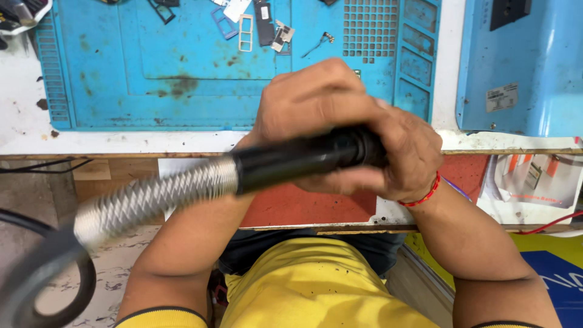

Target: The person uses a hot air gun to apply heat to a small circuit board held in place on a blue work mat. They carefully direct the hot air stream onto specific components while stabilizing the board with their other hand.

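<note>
The right hand (398, 155) is wrapped around the far end of a black tool handle (303, 159), fingers curled over it and clamped on its tip, with a red thread band (425, 195) around the wrist. The left hand (303, 100) lies over the top of the same handle just beside the right one, its knuckles raised and its fingers folded down onto the black barrel, so both hands are closed on it together. The handle is held level in front of the body, above the near edge of the workbench (121, 146), and from its left end a coiled silver spring sleeve (152, 197) runs down toward the lower left, where it meets a thick black cable (42, 273) that loops out of focus. Beyond the hands a blue work mat (152, 79) covers the bench, stained in places, with a grid of small square holes at its right side. Small phone parts (255, 24), among them thin frames and a dark strip, lie near the far edge of the mat. A blue box (516, 67) stands on the right.
</note>
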A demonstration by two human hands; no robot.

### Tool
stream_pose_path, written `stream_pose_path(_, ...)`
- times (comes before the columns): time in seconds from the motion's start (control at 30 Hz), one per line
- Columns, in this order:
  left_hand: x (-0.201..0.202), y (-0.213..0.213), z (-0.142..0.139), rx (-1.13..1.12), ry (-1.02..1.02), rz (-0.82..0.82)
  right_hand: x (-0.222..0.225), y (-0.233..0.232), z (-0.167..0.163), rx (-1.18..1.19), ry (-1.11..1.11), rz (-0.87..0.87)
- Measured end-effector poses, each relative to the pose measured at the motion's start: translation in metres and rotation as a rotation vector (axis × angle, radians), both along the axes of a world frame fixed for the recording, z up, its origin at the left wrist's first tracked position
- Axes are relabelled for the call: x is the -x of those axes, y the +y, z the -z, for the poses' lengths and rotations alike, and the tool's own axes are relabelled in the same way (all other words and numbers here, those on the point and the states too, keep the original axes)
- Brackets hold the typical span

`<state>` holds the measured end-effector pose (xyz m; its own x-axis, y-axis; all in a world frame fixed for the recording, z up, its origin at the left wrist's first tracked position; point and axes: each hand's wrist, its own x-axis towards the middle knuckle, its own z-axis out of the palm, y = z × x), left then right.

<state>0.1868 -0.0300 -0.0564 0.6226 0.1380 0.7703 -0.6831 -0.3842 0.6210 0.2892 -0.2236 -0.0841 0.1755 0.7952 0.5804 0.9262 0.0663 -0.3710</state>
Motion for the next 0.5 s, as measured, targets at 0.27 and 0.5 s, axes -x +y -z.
stream_pose_path(0.27,0.007,0.027,0.011,0.221,0.066,-0.235,-0.023,0.005,-0.019,0.080,0.317,0.081)
stream_pose_path(0.5,0.007,0.035,0.027,0.512,0.174,-0.273,-0.034,0.018,-0.022,0.432,0.004,0.126)
